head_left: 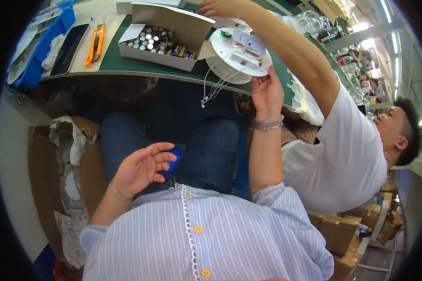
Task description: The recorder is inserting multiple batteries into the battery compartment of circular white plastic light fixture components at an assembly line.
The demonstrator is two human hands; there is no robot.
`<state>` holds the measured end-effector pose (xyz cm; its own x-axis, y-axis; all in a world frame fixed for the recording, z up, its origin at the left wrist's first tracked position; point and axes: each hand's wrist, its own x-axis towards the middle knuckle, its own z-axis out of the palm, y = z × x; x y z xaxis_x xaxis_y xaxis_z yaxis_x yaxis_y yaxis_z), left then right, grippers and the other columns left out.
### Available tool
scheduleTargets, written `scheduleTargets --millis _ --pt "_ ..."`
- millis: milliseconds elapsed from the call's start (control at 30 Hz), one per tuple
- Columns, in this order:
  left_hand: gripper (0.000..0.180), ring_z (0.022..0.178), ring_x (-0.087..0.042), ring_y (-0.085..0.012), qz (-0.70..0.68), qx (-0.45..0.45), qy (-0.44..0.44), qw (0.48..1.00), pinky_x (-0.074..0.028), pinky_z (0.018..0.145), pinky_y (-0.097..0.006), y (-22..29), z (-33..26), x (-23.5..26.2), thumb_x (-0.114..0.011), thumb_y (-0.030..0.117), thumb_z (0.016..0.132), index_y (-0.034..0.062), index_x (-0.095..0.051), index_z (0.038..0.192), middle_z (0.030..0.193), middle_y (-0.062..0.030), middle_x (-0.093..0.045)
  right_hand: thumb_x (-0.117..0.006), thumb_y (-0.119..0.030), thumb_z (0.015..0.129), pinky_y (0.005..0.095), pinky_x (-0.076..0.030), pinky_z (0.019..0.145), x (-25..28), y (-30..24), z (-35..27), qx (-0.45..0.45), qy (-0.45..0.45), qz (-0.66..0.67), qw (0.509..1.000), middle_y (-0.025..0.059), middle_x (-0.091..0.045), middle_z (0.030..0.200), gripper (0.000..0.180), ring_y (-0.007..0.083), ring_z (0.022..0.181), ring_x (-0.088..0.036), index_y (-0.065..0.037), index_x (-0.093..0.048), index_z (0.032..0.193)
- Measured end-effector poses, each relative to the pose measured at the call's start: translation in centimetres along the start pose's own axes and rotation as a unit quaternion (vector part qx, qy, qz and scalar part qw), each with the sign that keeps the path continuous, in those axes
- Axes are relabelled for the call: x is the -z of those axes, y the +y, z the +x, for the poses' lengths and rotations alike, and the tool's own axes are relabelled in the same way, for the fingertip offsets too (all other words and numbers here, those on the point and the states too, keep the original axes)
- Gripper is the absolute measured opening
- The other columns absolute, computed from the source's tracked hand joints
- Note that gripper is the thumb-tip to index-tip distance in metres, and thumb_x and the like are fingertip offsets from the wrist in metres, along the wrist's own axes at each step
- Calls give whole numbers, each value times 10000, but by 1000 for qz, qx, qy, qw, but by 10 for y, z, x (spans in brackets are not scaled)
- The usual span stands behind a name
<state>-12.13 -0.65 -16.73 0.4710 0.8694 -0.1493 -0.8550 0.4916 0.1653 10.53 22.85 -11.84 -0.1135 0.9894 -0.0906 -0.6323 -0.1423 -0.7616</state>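
The left hand (143, 168) hovered open over the lap, holding nothing. The right hand (266, 91) gripped the rim of the white disc (234, 58) at the desk (112, 63) edge; steadying it while wires (215, 89) dangled would have helped.

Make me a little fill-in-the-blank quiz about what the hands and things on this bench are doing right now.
1. The right hand touches the edge of a round ____ disc with wires.
2. The left hand rests open above the ____, beside a blue object.
3. The open cardboard box holds many ____.
4. The utility knife is coloured ____.

Missing words: white; lap; batteries; orange
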Motion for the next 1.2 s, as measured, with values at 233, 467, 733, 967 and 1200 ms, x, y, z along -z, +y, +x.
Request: scheduleTargets --millis 233,467,733,967,1200 --pt "367 861 -535 -188 6 -11 4 1000 -501 665 -316 2 0 2 -313 223 854 -8 -362 1135 1010 -147 -504 -439 -153 827 211 -436 438 8 -12 4 -4 12 -285 959 75 -561 712 194 145 575 -549 12 -476 923" --pt "345 852 -534 -179 15 -6 15 1000 -500 658 -306 2 3 1 -329 228 851 3 -386 1106 1001 -138 -506 -437 -162 838 187 -414 427 18 -8 18 27 32 -213 976 43 -512 636 179 97 469 -459 6 -489 873" --pt "331 838 -530 -164 45 -18 29 998 -498 647 -292 3 4 1 -343 231 847 18 -399 1094 984 -121 -512 -439 -178 837 192 -420 419 8 -5 21 48 9 -283 958 35 -516 613 193 96 453 -483 0 -470 903" --pt "322 829 -533 -160 41 -19 51 998 -496 644 -284 1 1 4 -346 229 847 22 -411 1085 977 -115 -517 -436 -171 833 161 -302 375 8 1 -2 75 62 -243 965 -1 -440 584 184 54 445 -387 -37 -415 956" --pt "307 810 -535 -148 58 -16 58 997 -493 630 -265 3 8 4 -340 226 852 25 -429 1068 959 -96 -527 -485 -28 766 192 -377 517 -70 34 -59 362 -194 -509 756 38 -490 669 74 87 560 -450 -20 -511 836"
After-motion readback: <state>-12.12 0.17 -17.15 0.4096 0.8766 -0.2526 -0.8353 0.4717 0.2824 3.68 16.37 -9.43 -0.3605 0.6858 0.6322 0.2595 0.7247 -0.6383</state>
